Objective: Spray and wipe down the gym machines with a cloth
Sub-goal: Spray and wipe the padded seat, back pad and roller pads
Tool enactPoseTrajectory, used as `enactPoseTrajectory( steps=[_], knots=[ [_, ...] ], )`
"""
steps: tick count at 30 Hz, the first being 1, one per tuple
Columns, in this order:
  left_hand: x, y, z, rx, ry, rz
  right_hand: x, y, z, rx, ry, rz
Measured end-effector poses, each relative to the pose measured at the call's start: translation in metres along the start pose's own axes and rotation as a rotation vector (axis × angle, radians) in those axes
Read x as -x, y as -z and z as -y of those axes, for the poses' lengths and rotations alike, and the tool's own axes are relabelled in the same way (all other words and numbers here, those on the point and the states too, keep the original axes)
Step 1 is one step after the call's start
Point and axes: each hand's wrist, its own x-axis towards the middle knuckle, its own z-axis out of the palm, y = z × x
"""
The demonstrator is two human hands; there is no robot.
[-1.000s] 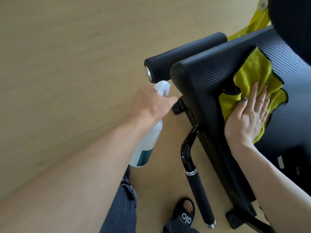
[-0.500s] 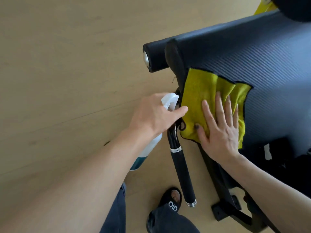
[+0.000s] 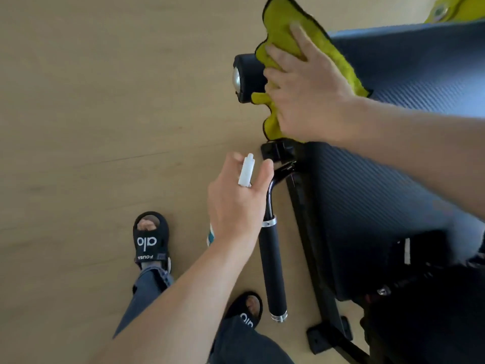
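While the right hand (image 3: 309,93) presses the cloth (image 3: 282,35) flat at upper right, the bottle (image 3: 246,170), gripped by the left hand (image 3: 236,203), could knock the handle (image 3: 273,258).

View from above. The padded bench (image 3: 388,206) fills the right side, standing on the floor (image 3: 91,101). A roller pad (image 3: 248,77) projects from the bench's upper left corner, its end cap facing left. The cloth (image 3: 286,30) lies draped over the roller pad and the bench's upper left edge, under the right hand (image 3: 307,93), which rests flat upon it. Below the cloth, a handle bar (image 3: 274,266) runs down along the bench's left side, just beside the frame. The left hand (image 3: 236,203), immediately left of the handle bar, grips the spray bottle (image 3: 246,170), nozzle pointing up toward the cloth. Two sandalled feet (image 3: 151,240) stand on the floor at lower left and lower centre; a frame foot (image 3: 328,337) sits at lower right.
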Motion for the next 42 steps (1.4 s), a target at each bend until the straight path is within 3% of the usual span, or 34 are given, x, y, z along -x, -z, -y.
enactPoseTrajectory(
  steps=[4,7,13,19,25,28,35,38,42],
  knots=[
    [0.002,-0.011,-0.001,0.034,0.023,-0.009,-0.025,0.017,-0.002,0.183,0.079,0.094],
    [-0.001,-0.009,0.0,-0.046,0.034,0.018,-0.015,0.016,0.006,0.203,0.058,0.074],
    [-0.008,0.003,0.002,-0.087,-0.005,0.155,0.044,-0.004,0.026,0.03,0.066,-0.009],
    [-0.013,0.004,-0.002,-0.085,-0.015,0.185,0.116,-0.029,0.071,-0.173,0.093,-0.045],
    [-0.012,0.003,0.001,-0.139,0.008,0.193,0.188,-0.06,0.127,-0.263,0.283,0.031],
    [-0.013,0.003,0.001,-0.139,0.002,0.206,0.224,-0.069,0.147,-0.261,0.466,0.106],
    [-0.014,0.001,-0.001,-0.135,0.067,0.23,0.224,-0.069,0.131,-0.345,0.73,0.072],
    [-0.014,0.002,0.0,-0.103,0.086,0.235,0.184,-0.061,0.09,-0.321,0.648,-0.055],
    [-0.014,0.002,0.003,-0.122,0.064,0.194,0.107,-0.043,0.038,-0.154,0.377,-0.194]
  ],
)
